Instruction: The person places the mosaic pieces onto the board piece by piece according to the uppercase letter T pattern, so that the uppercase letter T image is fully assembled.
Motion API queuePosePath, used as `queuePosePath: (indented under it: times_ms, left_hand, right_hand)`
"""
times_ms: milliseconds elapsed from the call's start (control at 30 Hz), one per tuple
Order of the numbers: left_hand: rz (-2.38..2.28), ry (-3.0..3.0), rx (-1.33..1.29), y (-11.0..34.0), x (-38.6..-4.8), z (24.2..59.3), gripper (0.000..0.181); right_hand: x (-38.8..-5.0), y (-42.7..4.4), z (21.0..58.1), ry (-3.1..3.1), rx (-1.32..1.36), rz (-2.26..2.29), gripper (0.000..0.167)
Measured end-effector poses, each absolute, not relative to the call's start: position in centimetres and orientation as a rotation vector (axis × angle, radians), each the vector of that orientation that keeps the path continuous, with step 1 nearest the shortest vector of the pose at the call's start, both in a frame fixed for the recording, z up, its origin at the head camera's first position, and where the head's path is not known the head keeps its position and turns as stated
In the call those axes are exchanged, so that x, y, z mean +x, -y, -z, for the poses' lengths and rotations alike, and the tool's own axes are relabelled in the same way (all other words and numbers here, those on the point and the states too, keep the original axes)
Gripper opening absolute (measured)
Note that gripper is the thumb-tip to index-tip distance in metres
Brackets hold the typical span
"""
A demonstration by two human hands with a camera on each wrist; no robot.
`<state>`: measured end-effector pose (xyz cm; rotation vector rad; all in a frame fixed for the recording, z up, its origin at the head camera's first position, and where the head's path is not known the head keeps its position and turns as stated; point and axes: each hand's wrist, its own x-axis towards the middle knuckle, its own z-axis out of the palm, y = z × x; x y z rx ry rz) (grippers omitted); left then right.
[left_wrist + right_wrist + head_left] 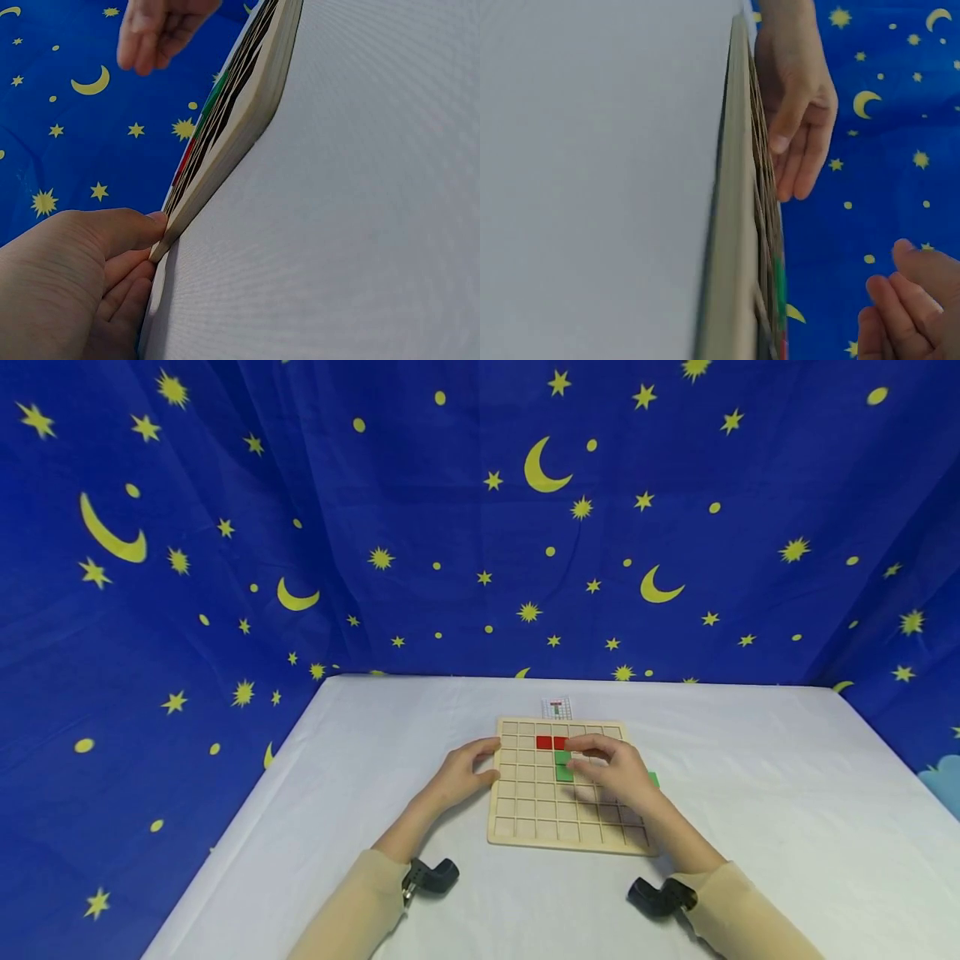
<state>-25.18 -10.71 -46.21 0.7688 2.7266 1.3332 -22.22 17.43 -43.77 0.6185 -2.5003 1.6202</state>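
Observation:
A square wooden grid board (pixel 525 810) lies on the white table. Red tiles (pixel 543 742) sit in a row near its far side, and green tiles (pixel 564 772) run toward the near side below them. My left hand (pixel 457 775) touches the board's left edge with thumb and fingertips, as the left wrist view also shows. Above the tiles hovers my right hand (pixel 615 768), thumb and fingers apart with nothing between them. It hides part of the red row and some grid cells. Another green tile (pixel 654 779) shows at the board's right edge, partly behind that hand.
A small printed card (pixel 557 707) with a red and green pattern lies just beyond the board. Black wrist cameras (pixel 435 877) are strapped over beige sleeves (pixel 360 906). A blue curtain (pixel 450 510) with moons and stars hangs behind the white table (pixel 750 777).

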Motion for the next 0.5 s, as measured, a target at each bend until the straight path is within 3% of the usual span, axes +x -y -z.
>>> queuePosePath:
  times_ms: [500]
  left_hand:
    - [-1.322,-2.723,0.757,10.7,-25.2,46.2,0.055]
  right_hand:
    - [-21.0,-22.9,40.8,2.562,0.485,-1.546,0.038]
